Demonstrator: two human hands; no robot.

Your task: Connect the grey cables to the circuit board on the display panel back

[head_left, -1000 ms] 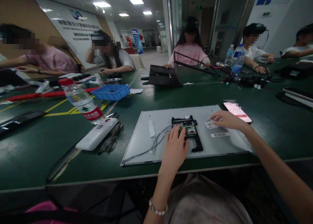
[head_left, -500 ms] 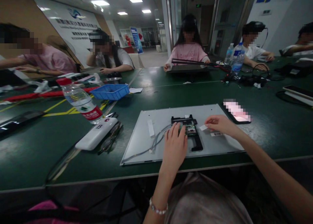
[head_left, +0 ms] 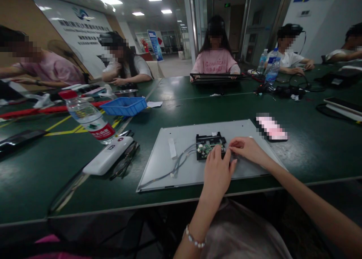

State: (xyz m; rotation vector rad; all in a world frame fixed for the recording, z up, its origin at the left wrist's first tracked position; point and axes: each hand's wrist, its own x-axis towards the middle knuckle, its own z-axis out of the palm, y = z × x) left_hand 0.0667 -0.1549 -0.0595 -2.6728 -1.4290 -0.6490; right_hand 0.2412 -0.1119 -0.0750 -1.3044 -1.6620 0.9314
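Note:
A flat grey metal panel lies on the table before me. On it sits a black plastic bracket carrying a green circuit board, with grey cables running off to the left. My left hand rests over the bracket's right part, fingers apart and thumb out, and hides much of it. Close beside those fingertips, my right hand is pinched at the board's right edge. The small white label seen earlier in that pinch is now mostly hidden by the fingers.
A white strip lies on the panel. Left of it are a white power bank, glasses, a tilted water bottle and a blue tray. A phone lies to the right. Several people sit around the table.
My right hand has moved left with the white label to the board's edge. My left hand has shifted right and down, uncovering the board's left part. Opposite, a person's dark frame has tilted.

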